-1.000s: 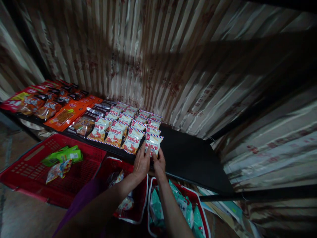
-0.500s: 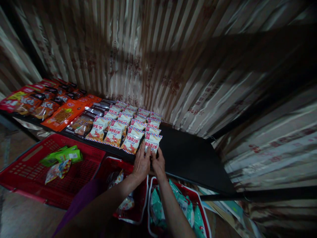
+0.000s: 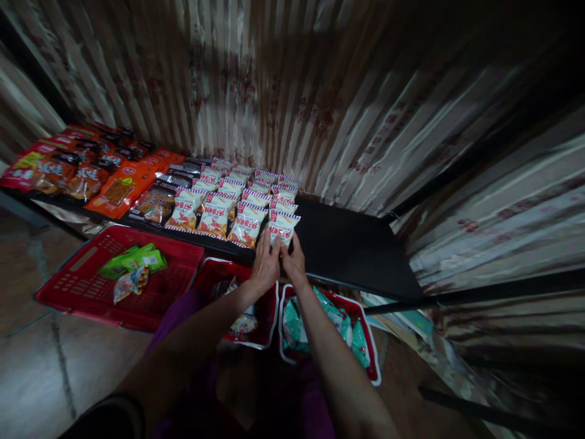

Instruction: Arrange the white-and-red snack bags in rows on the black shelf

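A white snack bag (image 3: 282, 224) with a striped edge and red lettering stands at the front right of the rows on the black shelf (image 3: 351, 247). My left hand (image 3: 265, 263) grips its lower left side, fingers pointing up along it. On the opposite lower corner is my right hand (image 3: 294, 261), thumb and fingers closed on the bag. Several matching bags stand in rows behind it, and another snack bag (image 3: 245, 224) leans close by on the left. The bag's lower edge is partly covered by my fingers.
Brown bags (image 3: 155, 204), orange packets (image 3: 121, 189) and red packages (image 3: 31, 164) line the shelf's left part. Below are a wide red basket (image 3: 75, 283) with green packets, a smaller red basket (image 3: 272, 323), and a red basket (image 3: 375, 360) with teal bags. A striped curtain (image 3: 256, 91) hangs behind.
The view has tilted down, so the shelf and baskets appear higher and more floor shows. Both hands stay at the same front right snack bag.
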Motion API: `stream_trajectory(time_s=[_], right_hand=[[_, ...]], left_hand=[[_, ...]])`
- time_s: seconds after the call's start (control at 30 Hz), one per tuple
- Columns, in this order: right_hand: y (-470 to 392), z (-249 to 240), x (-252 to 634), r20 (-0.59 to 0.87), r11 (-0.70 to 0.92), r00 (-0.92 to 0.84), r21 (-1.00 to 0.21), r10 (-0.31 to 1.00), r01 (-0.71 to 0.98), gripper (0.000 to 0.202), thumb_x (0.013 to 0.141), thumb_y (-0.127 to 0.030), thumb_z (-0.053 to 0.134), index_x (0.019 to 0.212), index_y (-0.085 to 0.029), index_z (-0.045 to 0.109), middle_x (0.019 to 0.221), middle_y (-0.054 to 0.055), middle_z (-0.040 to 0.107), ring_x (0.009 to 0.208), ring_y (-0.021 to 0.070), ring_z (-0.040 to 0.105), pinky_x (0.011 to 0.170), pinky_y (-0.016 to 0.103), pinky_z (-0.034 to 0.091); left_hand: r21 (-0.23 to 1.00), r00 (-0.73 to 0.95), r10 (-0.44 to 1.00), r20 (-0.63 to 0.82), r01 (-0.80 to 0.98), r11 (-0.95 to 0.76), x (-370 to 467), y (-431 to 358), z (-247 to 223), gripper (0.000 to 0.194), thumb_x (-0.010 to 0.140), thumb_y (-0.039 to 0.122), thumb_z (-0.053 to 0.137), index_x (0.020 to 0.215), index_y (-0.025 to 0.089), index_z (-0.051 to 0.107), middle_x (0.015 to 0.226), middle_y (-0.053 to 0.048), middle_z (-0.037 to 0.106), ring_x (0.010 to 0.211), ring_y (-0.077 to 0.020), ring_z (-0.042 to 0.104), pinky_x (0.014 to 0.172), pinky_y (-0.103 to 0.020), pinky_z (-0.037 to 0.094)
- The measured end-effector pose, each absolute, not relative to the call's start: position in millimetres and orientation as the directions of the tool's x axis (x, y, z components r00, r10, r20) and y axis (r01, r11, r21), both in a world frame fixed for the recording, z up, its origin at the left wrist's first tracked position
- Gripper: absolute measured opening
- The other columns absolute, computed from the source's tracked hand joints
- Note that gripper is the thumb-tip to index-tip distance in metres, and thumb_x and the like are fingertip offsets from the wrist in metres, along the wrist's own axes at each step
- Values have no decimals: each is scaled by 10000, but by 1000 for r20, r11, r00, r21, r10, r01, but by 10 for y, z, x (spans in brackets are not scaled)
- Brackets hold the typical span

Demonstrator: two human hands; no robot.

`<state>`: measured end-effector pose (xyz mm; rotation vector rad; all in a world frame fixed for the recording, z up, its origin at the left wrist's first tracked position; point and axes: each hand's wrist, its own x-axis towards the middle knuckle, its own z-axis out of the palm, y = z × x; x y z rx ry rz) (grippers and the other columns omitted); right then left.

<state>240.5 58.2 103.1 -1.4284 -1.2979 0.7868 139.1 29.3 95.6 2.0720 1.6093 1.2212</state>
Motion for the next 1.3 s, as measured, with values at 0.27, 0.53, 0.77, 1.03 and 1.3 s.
stream_trajectory(time_s=[0.27, 0.53, 0.77, 1.03, 1.3], right_hand=[[629, 1037, 2390, 193, 132, 206, -952, 959, 276, 577, 746, -365, 587, 1300, -248, 472, 1195, 38, 630, 1022, 214, 604, 914, 356, 443], [677, 1013, 2393, 194, 150, 222, -968, 956, 201, 593, 712, -367, 612, 1277, -237, 486, 1183, 36, 637, 1059, 216, 590, 916, 360, 449], [640, 1017, 2390, 194, 75, 270, -916, 943, 394, 721, 756, -430, 561, 1396, -189, 332, 1357, 109, 491, 1209, 245, 489, 1021, 415, 347], [694, 1177, 2270, 460, 315, 139, -769, 877, 557, 547, 843, -431, 432, 1357, -248, 408, 1516, 23, 228, 1408, 213, 121, 1133, 448, 112], [798, 1055, 2210, 324, 141, 169, -744, 931, 653, 673, 886, -514, 248, 1440, -135, 201, 1507, 142, 220, 1391, 247, 195, 1098, 477, 218]], left_hand=[[625, 62, 885, 462, 685, -374, 1402, 214, 944, 529, 851, 51, 326, 1360, 190, 365, 1524, -93, 183, 1412, -252, 52, 1118, -510, 223], [618, 77, 881, 467, 684, -388, 1348, 264, 898, 562, 827, 11, 301, 1353, 193, 378, 1515, -72, 220, 1415, -224, 19, 1120, -489, 236], [632, 86, 877, 472, 661, -405, 1319, 272, 870, 554, 834, 22, 309, 1357, 193, 377, 1520, -68, 201, 1417, -215, 27, 1134, -460, 209], [591, 117, 861, 495, 681, -433, 1324, 308, 759, 588, 841, 41, 328, 1413, 151, 251, 1528, -152, 114, 1411, -254, 57, 1115, -498, 235], [496, 142, 799, 584, 716, -491, 1336, 367, 546, 663, 858, 45, 308, 1455, 149, 39, 1513, -198, 120, 1406, -263, 64, 1097, -532, 273]])
